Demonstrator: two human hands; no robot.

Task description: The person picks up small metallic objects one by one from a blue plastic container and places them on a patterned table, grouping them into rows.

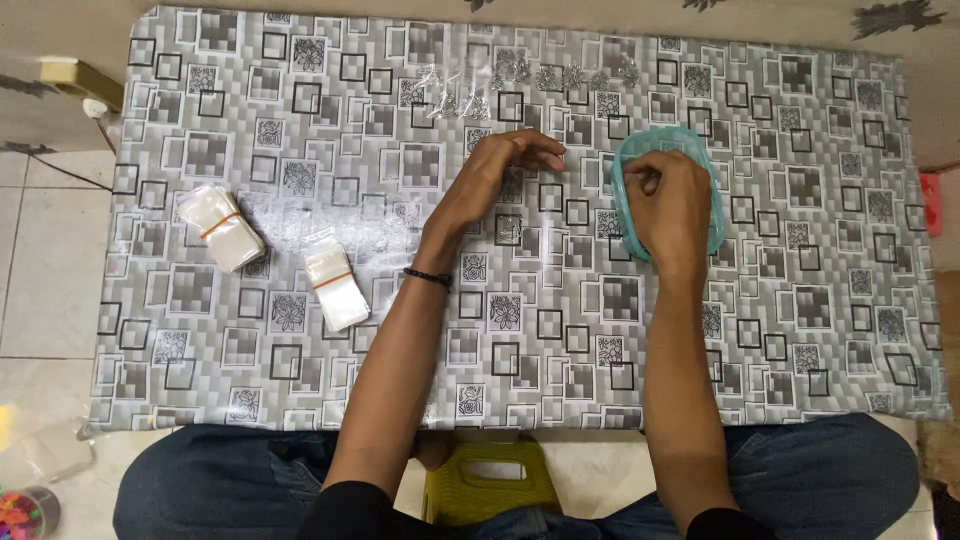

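Observation:
My right hand (pixel 668 205) reaches into a teal plastic tub (pixel 620 190) on the patterned table (pixel 760 330), fingers curled together inside it; what they pinch is hidden. My left hand (pixel 500 170) rests on the cloth left of the tub, fingers loosely curved and apart, holding nothing. A black bead bracelet (pixel 428 277) circles my left wrist. A row of small silvery pieces (pixel 560 75) and several clear packets (pixel 455 92) lie at the far side, beyond both hands.
Two bundles of clear plastic bags bound with rubber bands lie at the left, one (pixel 222 226) farther out, one (pixel 335 280) nearer. A green stool (pixel 490 490) stands between my knees. A jar of coloured bits (pixel 25 512) sits on the floor, bottom left.

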